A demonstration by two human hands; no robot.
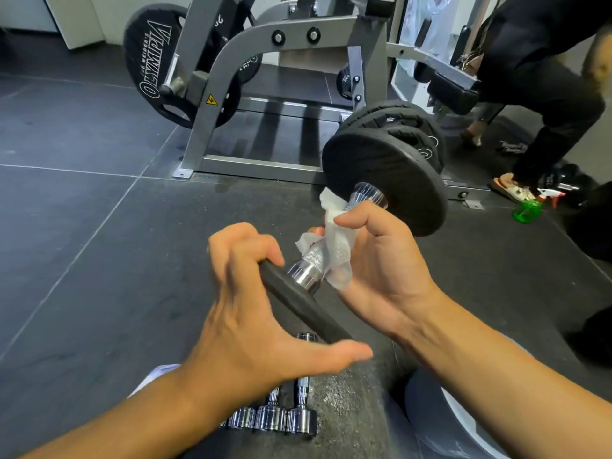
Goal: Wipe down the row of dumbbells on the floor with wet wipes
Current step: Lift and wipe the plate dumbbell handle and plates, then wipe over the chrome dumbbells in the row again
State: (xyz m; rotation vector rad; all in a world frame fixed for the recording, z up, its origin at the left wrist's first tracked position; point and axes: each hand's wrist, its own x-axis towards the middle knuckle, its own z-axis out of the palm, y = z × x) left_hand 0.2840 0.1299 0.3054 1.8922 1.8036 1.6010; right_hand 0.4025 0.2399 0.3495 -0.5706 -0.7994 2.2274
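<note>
We held one dumbbell (367,193) up off the floor (82,226), in the middle of our view. It sat on a slant, with its near end at about 7 o'clock and its far end at about 1 o'clock.

Our left hand (251,303) gripped the near black plate (298,299). The fingers (245,250) were curled over the top edge of that plate, and the thumb stuck out under it toward 3 o'clock.

Our right hand (381,260) held a white wet wipe (334,246). The wipe was wrapped round the rough metal handle (311,256) of the dumbbell, and the thumb and fingers were closed round the wipe and the handle together. One corner of the wipe poked up near the far black plates (387,160).

At 6 o'clock, below our hands, a few small shiny dumbbells (284,415) lay side by side on the floor, touching each other.

At 12 o'clock stood a big grey machine (291,38). A round black weight plate (152,61) with white letters hung on it at 10 o'clock.

At 3 o'clock a green spray bottle (526,210) stood on the floor. Just beside it was a foot in a sandal (510,188). It belonged to another person (546,77) in dark clothes at 2 o'clock.
</note>
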